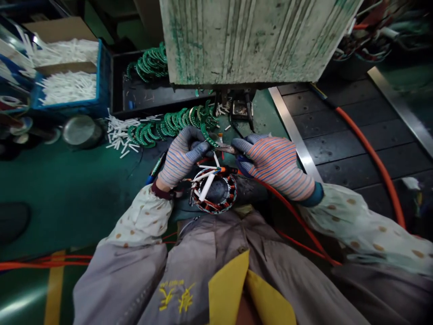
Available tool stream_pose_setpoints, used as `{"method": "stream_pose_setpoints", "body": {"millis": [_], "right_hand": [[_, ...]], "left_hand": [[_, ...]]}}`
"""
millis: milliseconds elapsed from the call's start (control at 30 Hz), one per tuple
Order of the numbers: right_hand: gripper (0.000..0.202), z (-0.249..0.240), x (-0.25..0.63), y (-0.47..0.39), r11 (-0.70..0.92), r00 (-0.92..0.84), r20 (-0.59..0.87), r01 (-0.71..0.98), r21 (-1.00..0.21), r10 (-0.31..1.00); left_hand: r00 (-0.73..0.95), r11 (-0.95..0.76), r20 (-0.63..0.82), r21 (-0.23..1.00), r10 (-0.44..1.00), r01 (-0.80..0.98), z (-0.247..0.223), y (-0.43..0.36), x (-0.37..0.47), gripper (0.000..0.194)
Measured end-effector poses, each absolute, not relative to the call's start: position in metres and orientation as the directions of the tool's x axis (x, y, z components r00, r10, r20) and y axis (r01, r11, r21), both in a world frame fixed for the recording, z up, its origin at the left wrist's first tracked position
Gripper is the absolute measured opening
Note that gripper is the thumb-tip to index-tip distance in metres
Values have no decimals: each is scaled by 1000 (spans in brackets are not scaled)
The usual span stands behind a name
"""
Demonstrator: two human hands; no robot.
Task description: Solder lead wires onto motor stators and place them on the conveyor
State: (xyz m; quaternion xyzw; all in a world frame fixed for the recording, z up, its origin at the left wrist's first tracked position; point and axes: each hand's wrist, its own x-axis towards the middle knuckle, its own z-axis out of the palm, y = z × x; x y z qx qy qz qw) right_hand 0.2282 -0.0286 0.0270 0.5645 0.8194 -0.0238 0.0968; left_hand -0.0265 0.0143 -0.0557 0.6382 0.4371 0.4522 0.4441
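Observation:
My left hand (184, 155), in a striped glove, is closed round a green curved circuit board (205, 131). In my right hand (274, 160), also gloved, is a pair of pliers (226, 148) with dark blue handles. The metal jaws meet the lower end of the board; whether they grip it I cannot tell. Just below both hands sits a ring-shaped motor stator (232, 198) with copper windings. White sleeves (207, 187) and coloured wires lie across its top, and an orange cable (287, 203) runs off to the right.
More curved green boards (169, 124) lie in a row beyond my hands, beside loose white tubes (118, 133). A blue crate (71, 106) of white tubes stands at the left, near a round metal tin (81, 131). A large stained panel (250, 45) overhangs the bench; a roller track (331, 126) lies right.

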Motion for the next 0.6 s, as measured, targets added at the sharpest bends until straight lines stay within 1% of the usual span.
{"method": "stream_pose_setpoints", "body": {"millis": [67, 133, 233, 333, 400, 533, 600], "right_hand": [[52, 20, 226, -25, 372, -352, -182, 924, 91, 918], [52, 7, 226, -22, 387, -369, -182, 919, 75, 911], [50, -13, 230, -21, 411, -406, -179, 912, -12, 896], [49, -17, 237, -20, 416, -421, -119, 907, -69, 899], [49, -10, 240, -20, 415, -418, -98, 908, -49, 903], [50, 2, 235, -23, 410, -403, -114, 911, 39, 908], [49, -3, 230, -24, 406, -400, -117, 914, 30, 909]], "left_hand": [[228, -225, 200, 970, 953, 89, -57, 14, -27, 68], [239, -227, 207, 972, 949, 60, -57, 14, -26, 71], [227, -226, 205, 972, 952, 69, -58, 14, -25, 75], [221, -211, 193, 976, 956, 59, -58, 12, -23, 75], [215, -213, 194, 974, 957, 72, -58, 11, -23, 70], [202, -262, 236, 959, 950, 110, -58, 9, -23, 53], [208, -266, 239, 958, 948, 111, -58, 9, -23, 48]]}}
